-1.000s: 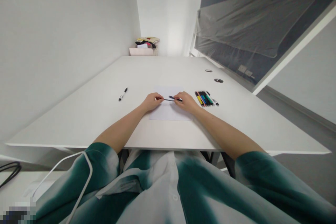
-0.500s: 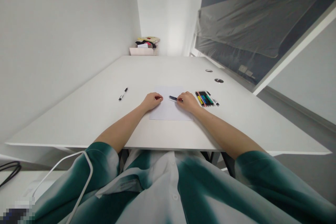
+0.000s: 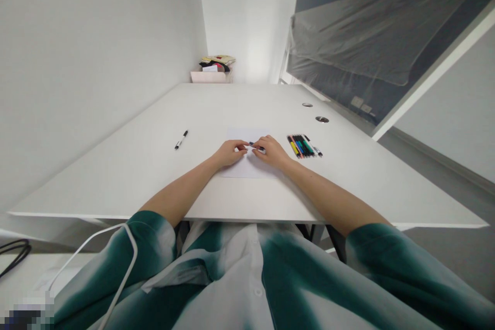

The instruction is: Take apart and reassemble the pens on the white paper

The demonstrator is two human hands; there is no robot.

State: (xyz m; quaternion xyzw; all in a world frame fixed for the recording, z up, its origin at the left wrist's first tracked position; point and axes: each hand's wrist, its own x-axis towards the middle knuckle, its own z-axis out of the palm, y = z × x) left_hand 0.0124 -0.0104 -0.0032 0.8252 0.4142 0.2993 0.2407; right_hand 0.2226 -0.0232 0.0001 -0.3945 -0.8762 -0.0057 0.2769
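Note:
Over a white sheet of paper (image 3: pixel 249 169) my two hands are close together, fingertips nearly meeting. My right hand (image 3: pixel 274 152) grips a dark, slim pen (image 3: pixel 258 147), whose far end points left out of the fingers. Just left of that end, my left hand (image 3: pixel 231 153) is curled, thumb and forefinger bent towards each other. A tiny dark spot shows by its thumb tip, too small to name. Whether the left fingers touch the pen, I cannot tell.
A row of several coloured pens and markers (image 3: pixel 304 146) lies right of the paper. One white-and-black pen (image 3: pixel 181 140) lies to the left. Two round metal desk fittings (image 3: pixel 322 119) sit at the right. A box (image 3: pixel 211 77) with items stands at the far end.
My left hand has moved right, up to the pen's end, and its thumb and forefinger show more apart. My right hand has shifted slightly left with the pen.

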